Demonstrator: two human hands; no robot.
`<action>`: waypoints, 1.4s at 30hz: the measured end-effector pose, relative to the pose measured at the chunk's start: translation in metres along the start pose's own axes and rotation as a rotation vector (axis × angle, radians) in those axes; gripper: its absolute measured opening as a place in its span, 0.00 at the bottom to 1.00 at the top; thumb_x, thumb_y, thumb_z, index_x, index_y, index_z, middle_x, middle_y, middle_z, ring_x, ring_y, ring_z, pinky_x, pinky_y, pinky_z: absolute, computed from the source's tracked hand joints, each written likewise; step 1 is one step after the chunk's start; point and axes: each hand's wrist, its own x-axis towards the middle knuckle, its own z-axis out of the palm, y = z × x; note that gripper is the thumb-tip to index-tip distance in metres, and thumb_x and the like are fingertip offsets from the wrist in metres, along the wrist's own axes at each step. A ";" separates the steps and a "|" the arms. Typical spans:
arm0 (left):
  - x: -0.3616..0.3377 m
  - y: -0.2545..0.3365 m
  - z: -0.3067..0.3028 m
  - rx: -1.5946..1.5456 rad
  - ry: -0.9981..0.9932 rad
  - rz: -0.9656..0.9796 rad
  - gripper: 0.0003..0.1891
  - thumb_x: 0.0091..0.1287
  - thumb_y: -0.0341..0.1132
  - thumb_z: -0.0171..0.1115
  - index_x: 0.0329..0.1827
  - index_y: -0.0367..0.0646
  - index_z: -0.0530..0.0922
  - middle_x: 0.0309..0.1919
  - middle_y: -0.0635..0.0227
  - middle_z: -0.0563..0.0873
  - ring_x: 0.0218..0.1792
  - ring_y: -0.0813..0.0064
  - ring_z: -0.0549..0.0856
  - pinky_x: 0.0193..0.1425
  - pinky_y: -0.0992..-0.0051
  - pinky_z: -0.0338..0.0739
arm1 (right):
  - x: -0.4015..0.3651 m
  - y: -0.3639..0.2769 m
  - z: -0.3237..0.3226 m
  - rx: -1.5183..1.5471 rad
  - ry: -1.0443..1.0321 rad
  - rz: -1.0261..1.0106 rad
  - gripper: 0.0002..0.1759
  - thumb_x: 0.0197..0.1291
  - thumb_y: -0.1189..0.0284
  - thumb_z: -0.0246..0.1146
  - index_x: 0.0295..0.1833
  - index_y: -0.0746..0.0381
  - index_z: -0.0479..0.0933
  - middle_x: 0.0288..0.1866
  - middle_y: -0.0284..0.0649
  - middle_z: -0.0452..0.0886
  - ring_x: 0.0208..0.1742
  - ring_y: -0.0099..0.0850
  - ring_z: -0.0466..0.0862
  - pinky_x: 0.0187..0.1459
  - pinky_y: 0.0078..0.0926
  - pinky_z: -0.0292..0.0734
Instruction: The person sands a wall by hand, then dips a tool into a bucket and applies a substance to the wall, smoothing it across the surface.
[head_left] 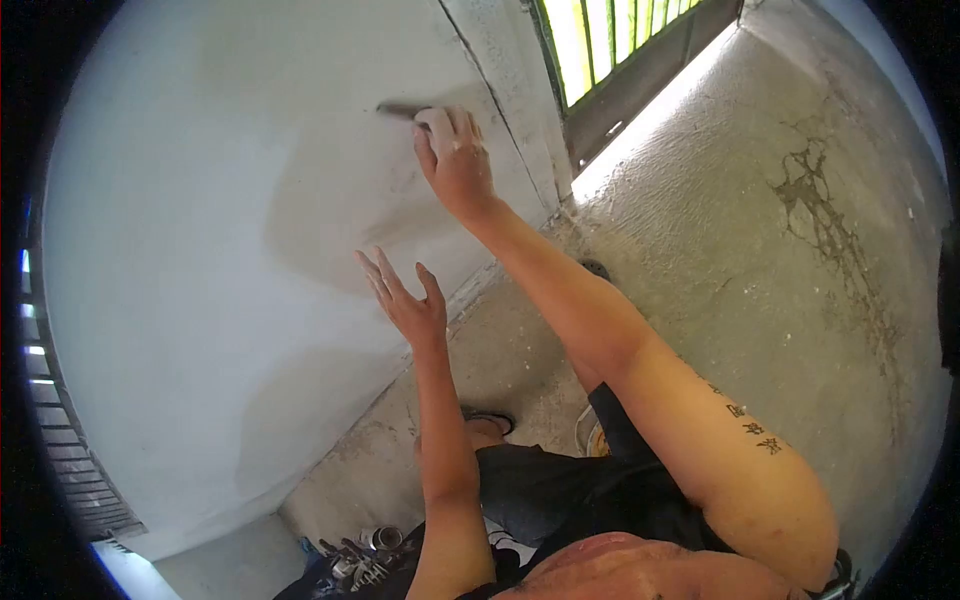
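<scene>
My right hand (458, 165) is raised to the pale wall (200, 200), its fingers wrapped round a dark, flat-bladed tool (403, 109). The tool's thin edge points left and lies close against the wall, casting a shadow; its handle is hidden in my fingers. Lower and to the left, my left hand (408, 305) is spread open before the wall with nothing in it. Whitish dust or paste marks the fingers of both hands.
A barred metal gate (620, 60) stands at the upper right, beside a cracked wall edge. Wet-looking dark streaks cross the concrete floor (720, 260). Part of a bucket (597, 440) shows by my legs. Metal items (360, 565) lie at the lower left.
</scene>
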 end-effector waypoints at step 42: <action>0.002 -0.024 -0.016 -0.141 0.007 -0.059 0.38 0.73 0.33 0.64 0.85 0.43 0.60 0.86 0.40 0.51 0.81 0.35 0.62 0.79 0.47 0.66 | -0.049 0.184 -0.006 -0.292 -1.019 0.565 0.20 0.65 0.57 0.67 0.40 0.66 0.88 0.31 0.40 0.90 0.33 0.30 0.92 0.30 0.30 0.82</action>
